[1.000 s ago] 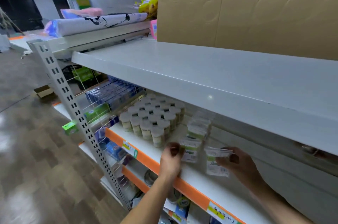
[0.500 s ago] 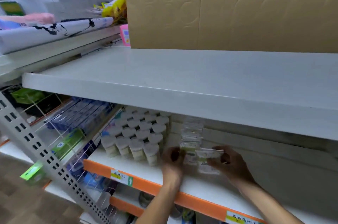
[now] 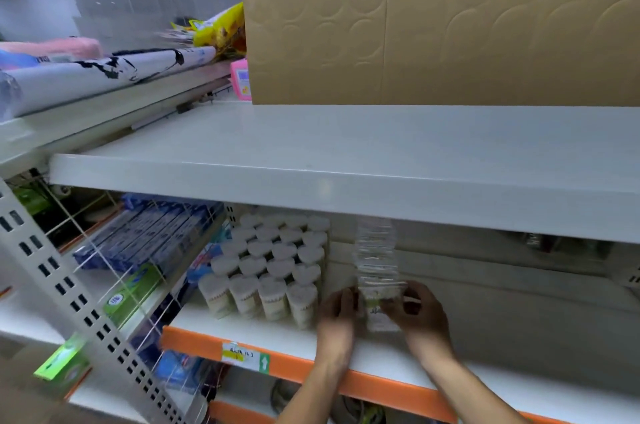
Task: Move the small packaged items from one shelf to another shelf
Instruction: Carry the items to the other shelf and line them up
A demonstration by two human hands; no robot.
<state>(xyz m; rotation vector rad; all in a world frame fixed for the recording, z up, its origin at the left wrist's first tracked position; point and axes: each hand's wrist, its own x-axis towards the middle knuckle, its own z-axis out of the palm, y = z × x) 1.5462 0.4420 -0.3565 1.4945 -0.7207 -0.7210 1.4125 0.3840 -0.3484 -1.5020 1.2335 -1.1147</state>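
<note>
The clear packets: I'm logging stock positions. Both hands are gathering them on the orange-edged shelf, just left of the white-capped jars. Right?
Not quite. The head view shows the clear packets right of the white-capped jars. Both the left hand and right hand hold them on the orange-edged shelf.

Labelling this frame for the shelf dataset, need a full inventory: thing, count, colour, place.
clear packets: one row, count unclear, transparent with green labels, orange-edged shelf, right of the tubs
lidded tubs: about twenty, white, same shelf, packed block
orange-edged shelf: one, white with orange front strip and price tag
upper shelf: one, white, above the tubs
cardboard panel: one, tan, standing at the upper shelf's back
pink item: one, left of the panel
yellow bag: one, behind the pink item
blue boxes: several, wire rack at left
green boxes: a few, left racks
left hand: holds the front packet's left side
right hand: fingers grip its right side
</note>
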